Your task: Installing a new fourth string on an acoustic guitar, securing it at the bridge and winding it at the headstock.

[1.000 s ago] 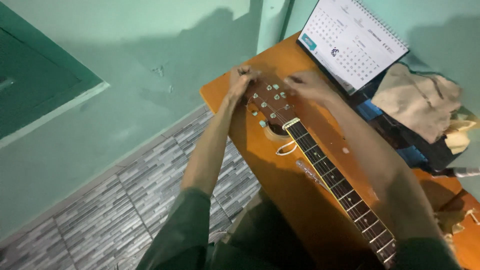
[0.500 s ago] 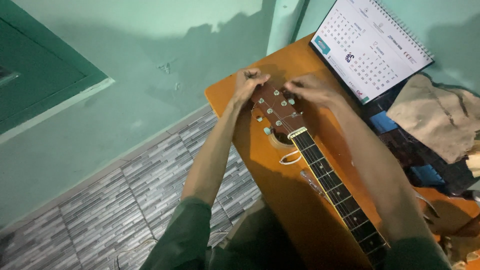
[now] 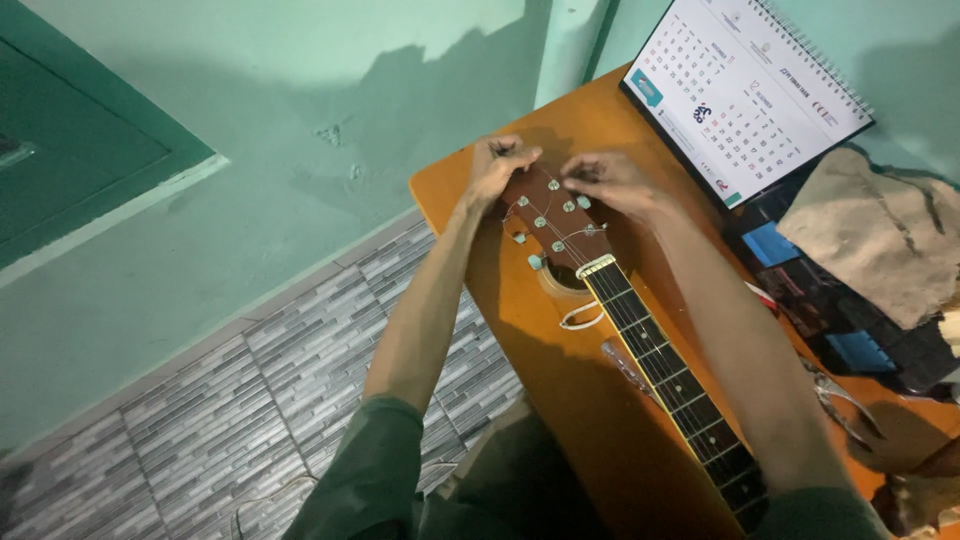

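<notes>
A guitar headstock (image 3: 553, 220) lies on an orange counter (image 3: 600, 420), its neck running toward the person. The left hand (image 3: 497, 165) curls over the headstock's far left corner; the right hand (image 3: 612, 183) pinches at its far right edge. A desk calendar (image 3: 745, 90) stands beyond the headstock.

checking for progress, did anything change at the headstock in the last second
Little. The left hand and right hand stay at the top of the headstock, fingers working at the tuners. The guitar lies as before on the orange table; the calendar hasn't moved. Only the camera view shifted slightly.
</notes>
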